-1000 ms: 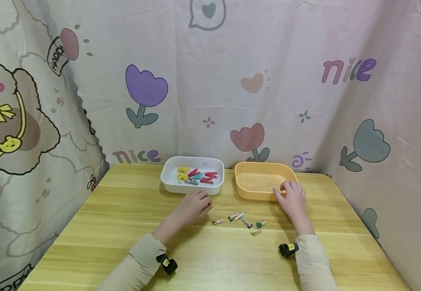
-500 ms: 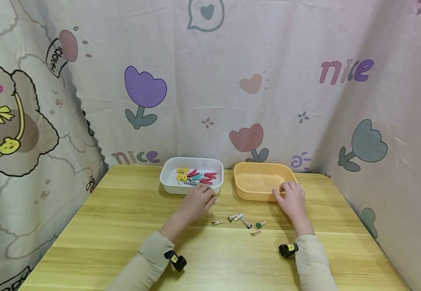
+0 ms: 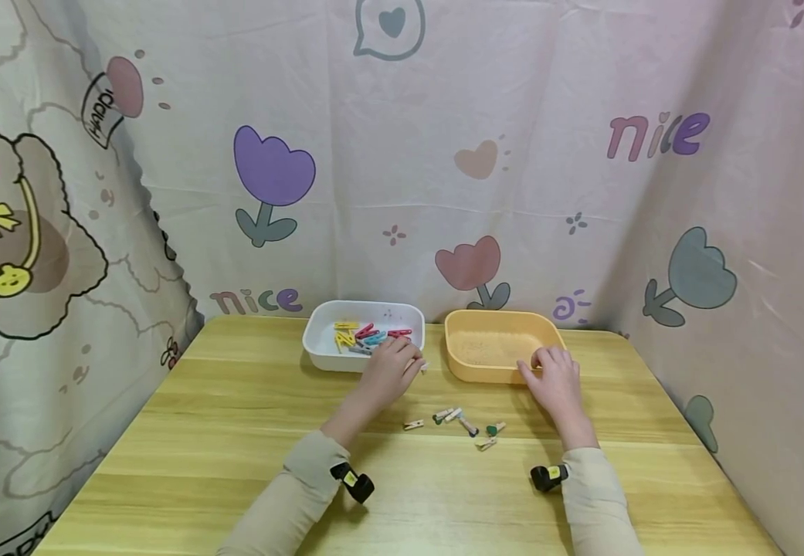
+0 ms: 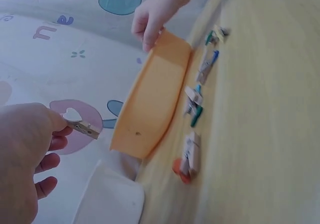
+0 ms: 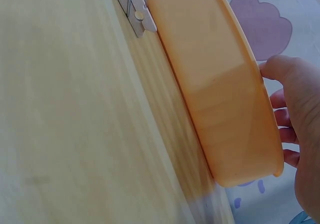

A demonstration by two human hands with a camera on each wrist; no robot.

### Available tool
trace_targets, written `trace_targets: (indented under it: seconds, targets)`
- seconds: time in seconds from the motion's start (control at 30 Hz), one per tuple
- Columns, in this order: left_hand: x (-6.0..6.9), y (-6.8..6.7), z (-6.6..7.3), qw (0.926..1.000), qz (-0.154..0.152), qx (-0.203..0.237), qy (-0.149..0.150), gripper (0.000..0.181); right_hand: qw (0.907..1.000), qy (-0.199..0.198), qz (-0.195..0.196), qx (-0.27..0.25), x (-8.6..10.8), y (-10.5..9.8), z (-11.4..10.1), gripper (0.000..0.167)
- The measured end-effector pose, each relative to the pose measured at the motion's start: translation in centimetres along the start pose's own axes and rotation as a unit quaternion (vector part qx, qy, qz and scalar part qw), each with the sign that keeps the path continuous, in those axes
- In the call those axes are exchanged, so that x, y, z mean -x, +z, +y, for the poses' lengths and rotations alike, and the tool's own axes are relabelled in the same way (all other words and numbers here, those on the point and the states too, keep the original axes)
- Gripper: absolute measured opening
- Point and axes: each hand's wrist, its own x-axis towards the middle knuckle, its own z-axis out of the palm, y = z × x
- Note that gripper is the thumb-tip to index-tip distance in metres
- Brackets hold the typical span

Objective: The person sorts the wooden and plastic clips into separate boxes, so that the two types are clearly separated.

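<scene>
The left hand [image 4: 22,154] pinches a wooden clothespin [image 4: 86,128] that juts beyond the thumb and forefinger, near the white tray [image 3: 318,355], its other fingers loosely bent. The right hand [image 5: 305,97] holds the orange tray's [image 5: 215,84] rim between thumb and curled fingers.

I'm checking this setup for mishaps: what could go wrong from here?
The left hand pinches the heart clip at one end, so it might slip. Loose wooden clips lie near the orange tray and could be knocked about. The right hand grips that tray's rim; a tug might slide it.
</scene>
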Motion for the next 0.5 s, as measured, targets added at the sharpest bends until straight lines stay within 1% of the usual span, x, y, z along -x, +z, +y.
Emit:
trace_targets:
  seconds: [0.07, 0.23, 0.37, 0.5]
  targets:
    - [-0.5, 0.0, 0.2, 1.0, 0.003, 0.001, -0.004, 0.014, 1.0, 0.0, 0.0, -0.001, 0.0, 0.0, 0.0, 0.03]
    - [-1.8, 0.2, 0.8, 0.9998, 0.01, 0.009, -0.016, 0.013, 0.9999, -0.004, 0.011, -0.002, 0.0, 0.0, 0.0, 0.03]
    - [-2.9, 0.3, 1.0, 0.9992, -0.006, 0.02, -0.034, 0.015, 1.0, -0.003, 0.008, -0.001, 0.0, 0.0, -0.1, 0.03]
    - [-4.1, 0.6, 1.0, 0.9989, -0.008, 0.02, -0.041, 0.017, 1.0, 0.002, 0.001, 0.001, 0.0, 0.0, -0.1, 0.03]
